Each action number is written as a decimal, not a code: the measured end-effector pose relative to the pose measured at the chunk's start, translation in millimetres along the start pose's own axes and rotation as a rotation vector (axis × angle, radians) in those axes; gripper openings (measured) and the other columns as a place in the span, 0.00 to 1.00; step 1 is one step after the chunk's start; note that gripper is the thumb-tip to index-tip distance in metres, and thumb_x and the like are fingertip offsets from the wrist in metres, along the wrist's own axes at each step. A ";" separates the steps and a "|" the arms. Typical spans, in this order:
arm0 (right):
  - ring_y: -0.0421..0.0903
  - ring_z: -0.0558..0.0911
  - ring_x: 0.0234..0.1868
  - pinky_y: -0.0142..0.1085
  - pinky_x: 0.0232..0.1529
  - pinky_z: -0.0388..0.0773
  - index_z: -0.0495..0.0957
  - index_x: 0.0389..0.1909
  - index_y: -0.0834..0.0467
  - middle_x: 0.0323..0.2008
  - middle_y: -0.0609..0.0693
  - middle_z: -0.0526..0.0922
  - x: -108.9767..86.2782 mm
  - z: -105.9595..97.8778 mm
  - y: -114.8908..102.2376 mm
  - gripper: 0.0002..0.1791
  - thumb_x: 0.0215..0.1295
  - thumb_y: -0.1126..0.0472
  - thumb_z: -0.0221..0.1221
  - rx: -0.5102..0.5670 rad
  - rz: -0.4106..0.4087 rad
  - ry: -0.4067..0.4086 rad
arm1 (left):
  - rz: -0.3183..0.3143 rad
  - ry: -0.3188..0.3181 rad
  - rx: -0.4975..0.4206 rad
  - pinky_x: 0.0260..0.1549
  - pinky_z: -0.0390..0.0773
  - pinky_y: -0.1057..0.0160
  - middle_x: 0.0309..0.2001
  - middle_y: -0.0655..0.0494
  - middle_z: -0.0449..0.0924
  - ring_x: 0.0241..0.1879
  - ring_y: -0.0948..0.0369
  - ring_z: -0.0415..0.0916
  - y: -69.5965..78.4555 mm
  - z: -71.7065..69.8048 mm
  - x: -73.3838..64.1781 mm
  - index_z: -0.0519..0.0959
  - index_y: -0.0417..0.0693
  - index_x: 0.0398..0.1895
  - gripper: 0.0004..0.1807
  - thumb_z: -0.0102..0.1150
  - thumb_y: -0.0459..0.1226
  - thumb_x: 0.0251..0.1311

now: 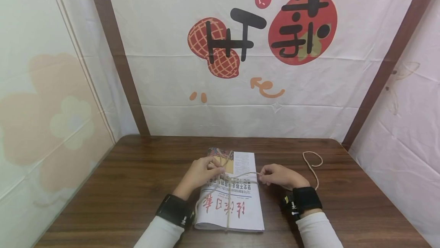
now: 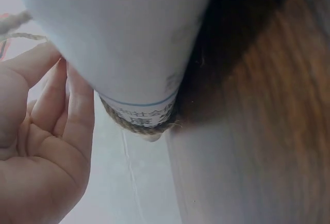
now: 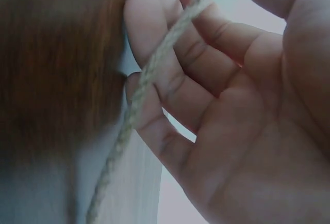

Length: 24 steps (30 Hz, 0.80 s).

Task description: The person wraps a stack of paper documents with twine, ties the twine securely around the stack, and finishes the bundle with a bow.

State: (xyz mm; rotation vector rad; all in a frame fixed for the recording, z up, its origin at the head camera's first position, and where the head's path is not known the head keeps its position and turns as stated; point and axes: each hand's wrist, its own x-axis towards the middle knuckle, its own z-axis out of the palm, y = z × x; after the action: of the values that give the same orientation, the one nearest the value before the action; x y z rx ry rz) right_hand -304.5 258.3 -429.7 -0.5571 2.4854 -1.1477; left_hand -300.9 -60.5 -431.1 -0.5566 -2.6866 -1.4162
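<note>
A folded stack of newspaper (image 1: 252,213) lies on the table, with twine (image 1: 228,206) running lengthwise and across it. Over the crossing of the strands, my left hand (image 1: 203,172) pinches the twine between thumb and fingertips. Its thumb and fingers (image 2: 77,105) are bent beside the newspaper's rolled fold (image 2: 124,43) in the left wrist view. Just off the right edge of the stack, my right hand (image 1: 280,174) pinches a strand pulled out from the crossing. In the right wrist view the twine (image 3: 149,74) runs slantwise across its fingers from the thumb's pinch.
The brown wood-grain table (image 1: 137,187) carries the stack. A loose tail of twine (image 1: 313,168) curls on the tabletop beyond my right wrist. Another strand loops down by the stack's left edge. A printed white curtain (image 1: 165,87) hangs behind the table, with more cloth at both sides.
</note>
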 end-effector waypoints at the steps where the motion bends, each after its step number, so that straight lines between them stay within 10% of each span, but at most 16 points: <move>1: 0.49 0.77 0.33 0.41 0.35 0.73 0.79 0.36 0.64 0.31 0.54 0.80 -1.2 -2.0 0.4 0.08 0.70 0.62 0.60 -0.014 0.004 0.006 | 0.005 0.000 -0.004 0.42 0.79 0.53 0.34 0.58 0.87 0.35 0.62 0.83 -0.2 -0.5 -0.3 0.83 0.50 0.35 0.10 0.69 0.46 0.61; 12: 0.48 0.81 0.37 0.49 0.41 0.77 0.84 0.36 0.55 0.37 0.50 0.85 -15.4 -34.1 25.0 0.04 0.66 0.59 0.63 -0.375 0.048 0.358 | 0.038 -0.086 -0.013 0.48 0.79 0.51 0.42 0.60 0.85 0.45 0.57 0.83 -0.8 -7.3 -2.5 0.86 0.55 0.38 0.09 0.67 0.48 0.63; 24: 0.46 0.83 0.29 0.42 0.32 0.75 0.81 0.50 0.65 0.29 0.52 0.87 -39.0 -54.5 37.7 0.16 0.73 0.58 0.53 -0.240 0.190 0.579 | 0.071 -0.131 -0.045 0.44 0.80 0.55 0.40 0.60 0.86 0.43 0.60 0.83 -2.6 -12.8 -3.3 0.85 0.56 0.38 0.08 0.67 0.48 0.63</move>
State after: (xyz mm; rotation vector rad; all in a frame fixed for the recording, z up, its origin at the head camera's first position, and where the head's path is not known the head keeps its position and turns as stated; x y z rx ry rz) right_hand -303.8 334.6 -420.0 -0.0320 3.1101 -1.0515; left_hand -300.2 -73.2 -426.5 -0.7653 -2.7079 -1.4749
